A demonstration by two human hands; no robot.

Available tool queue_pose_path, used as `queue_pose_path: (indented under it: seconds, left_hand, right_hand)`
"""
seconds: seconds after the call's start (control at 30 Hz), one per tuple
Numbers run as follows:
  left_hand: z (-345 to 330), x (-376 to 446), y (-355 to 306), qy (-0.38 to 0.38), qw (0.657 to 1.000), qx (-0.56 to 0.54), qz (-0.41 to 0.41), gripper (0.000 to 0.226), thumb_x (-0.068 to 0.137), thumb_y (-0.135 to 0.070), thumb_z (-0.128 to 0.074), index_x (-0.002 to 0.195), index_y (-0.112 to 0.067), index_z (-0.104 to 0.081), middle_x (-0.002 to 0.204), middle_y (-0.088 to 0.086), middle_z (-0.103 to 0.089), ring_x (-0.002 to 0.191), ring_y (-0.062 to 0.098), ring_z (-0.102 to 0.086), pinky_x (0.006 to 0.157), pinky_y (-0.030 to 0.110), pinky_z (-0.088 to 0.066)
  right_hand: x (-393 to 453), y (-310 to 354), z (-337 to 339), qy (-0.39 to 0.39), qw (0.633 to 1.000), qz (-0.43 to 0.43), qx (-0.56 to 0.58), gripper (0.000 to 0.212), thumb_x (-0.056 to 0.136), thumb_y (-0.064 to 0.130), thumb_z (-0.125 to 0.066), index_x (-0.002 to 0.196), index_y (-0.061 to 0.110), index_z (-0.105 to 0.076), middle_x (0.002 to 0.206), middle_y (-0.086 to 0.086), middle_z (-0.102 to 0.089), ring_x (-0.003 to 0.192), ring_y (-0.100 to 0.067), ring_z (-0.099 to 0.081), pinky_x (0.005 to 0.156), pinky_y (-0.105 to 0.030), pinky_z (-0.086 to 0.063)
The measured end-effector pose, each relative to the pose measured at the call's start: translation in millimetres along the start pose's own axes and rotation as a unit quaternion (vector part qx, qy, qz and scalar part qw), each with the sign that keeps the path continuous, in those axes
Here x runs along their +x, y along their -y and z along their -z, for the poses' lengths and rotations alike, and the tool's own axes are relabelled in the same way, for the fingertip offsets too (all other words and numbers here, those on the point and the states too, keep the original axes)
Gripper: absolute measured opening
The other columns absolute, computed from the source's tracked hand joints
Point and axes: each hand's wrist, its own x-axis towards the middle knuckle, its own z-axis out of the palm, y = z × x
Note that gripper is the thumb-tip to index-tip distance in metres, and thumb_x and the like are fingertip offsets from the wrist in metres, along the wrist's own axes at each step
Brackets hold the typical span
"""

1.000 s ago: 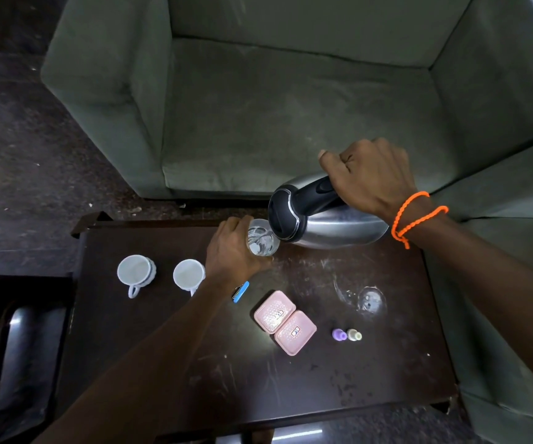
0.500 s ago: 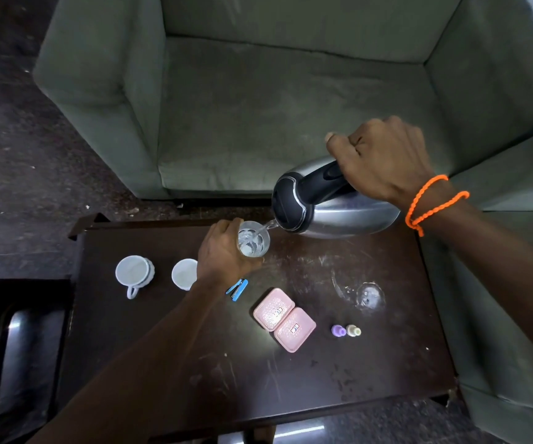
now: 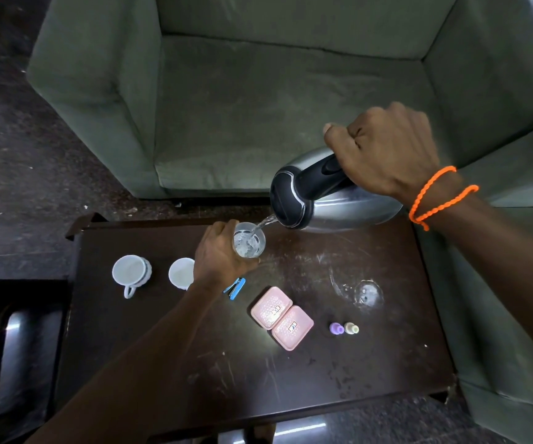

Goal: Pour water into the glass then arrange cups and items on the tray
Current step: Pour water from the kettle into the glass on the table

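My right hand (image 3: 383,152) grips the black handle of a steel kettle (image 3: 348,206), tipped left so a stream of water runs from its spout into a clear glass (image 3: 249,241). My left hand (image 3: 218,254) is wrapped around that glass, which stands near the far edge of the dark wooden table (image 3: 194,363). Two white cups (image 3: 130,273) (image 3: 180,276) sit to the left of my left hand. A second clear glass (image 3: 367,293) rests on the right part of the table.
A blue clip (image 3: 235,288) lies by my left wrist. Two pink cases (image 3: 281,318) sit mid-table, with a purple and a cream small bottle (image 3: 344,328) to their right. A green armchair (image 3: 258,107) stands behind the table; a dark tray-like surface (image 3: 18,347) lies at the left.
The kettle has risen and tipped further, and water now streams into the glass. My left hand and the glass have shifted slightly left.
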Motion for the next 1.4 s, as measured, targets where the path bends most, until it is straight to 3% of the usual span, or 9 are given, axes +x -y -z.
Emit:
queue_pose_path:
  seconds: [0.47, 0.67, 0.8, 1.0, 1.23, 1.4]
  left_hand:
    - [-1, -3, 2, 0.006, 1.000, -0.010, 0.007, 0.081, 0.055, -0.047, -0.095, 0.123, -0.019, -0.062, 0.116, 0.004, -0.064, 0.107, 0.023, -0.059, 0.086, 0.039, -0.055]
    - [-3, -2, 4, 0.008, 1.000, -0.010, 0.014, 0.086, 0.055, -0.049, -0.095, 0.128, -0.018, -0.060, 0.118, 0.004, -0.063, 0.109, 0.022, -0.058, 0.087, 0.039, -0.056]
    - [-2, 1, 4, 0.015, 1.000, -0.010, 0.017, 0.088, 0.056, -0.049, -0.095, 0.129, -0.017, -0.059, 0.118, 0.004, -0.062, 0.110, 0.023, -0.058, 0.088, 0.041, -0.056]
    - [-3, 3, 5, 0.021, 1.000, -0.011, 0.014, 0.086, 0.056, -0.049, -0.095, 0.127, -0.019, -0.059, 0.117, 0.003, -0.062, 0.110, 0.022, -0.057, 0.088, 0.041, -0.056]
    - [-7, 6, 7, 0.020, 1.000, -0.009, 0.016, 0.086, 0.055, -0.050, -0.095, 0.127, -0.020, -0.059, 0.116, 0.002, -0.062, 0.109, 0.021, -0.057, 0.086, 0.039, -0.056]
    - [-9, 9, 8, 0.019, 1.000, -0.011, 0.013, 0.085, 0.053, -0.049, -0.094, 0.125, -0.018, -0.061, 0.112, 0.002, -0.062, 0.105, 0.024, -0.058, 0.084, 0.038, -0.054]
  right_hand:
    - [-3, -2, -7, 0.009, 1.000, 0.010, -0.012, 0.062, 0.096, 0.051, -0.038, 0.047, 0.013, -0.032, 0.051, -0.013, -0.039, 0.057, -0.037, -0.044, 0.060, -0.038, -0.030]
    - [-3, -3, -13, 0.008, 1.000, 0.015, -0.020, 0.061, 0.096, 0.051, -0.036, 0.049, 0.012, -0.041, 0.054, -0.015, -0.044, 0.058, -0.037, -0.044, 0.061, -0.038, -0.030]
    - [-3, -1, -15, 0.012, 0.999, 0.020, -0.022, 0.063, 0.097, 0.049, -0.038, 0.056, 0.006, -0.059, 0.052, -0.014, -0.043, 0.057, -0.036, -0.045, 0.061, -0.037, -0.031]
    - [-2, -1, -17, 0.012, 1.000, 0.013, -0.016, 0.060, 0.097, 0.049, -0.038, 0.047, 0.015, -0.032, 0.053, -0.016, -0.044, 0.058, -0.037, -0.045, 0.061, -0.037, -0.029]
    - [-3, -8, -28, 0.012, 1.000, -0.015, 0.017, 0.063, 0.097, 0.047, -0.041, 0.047, 0.009, -0.035, 0.054, -0.021, -0.050, 0.060, -0.042, -0.050, 0.061, -0.038, -0.034]
    - [-10, -17, -46, 0.032, 0.993, -0.065, 0.095, 0.064, 0.096, 0.043, -0.049, 0.047, 0.004, -0.033, 0.044, -0.014, -0.033, 0.053, -0.041, -0.041, 0.054, -0.038, -0.032]
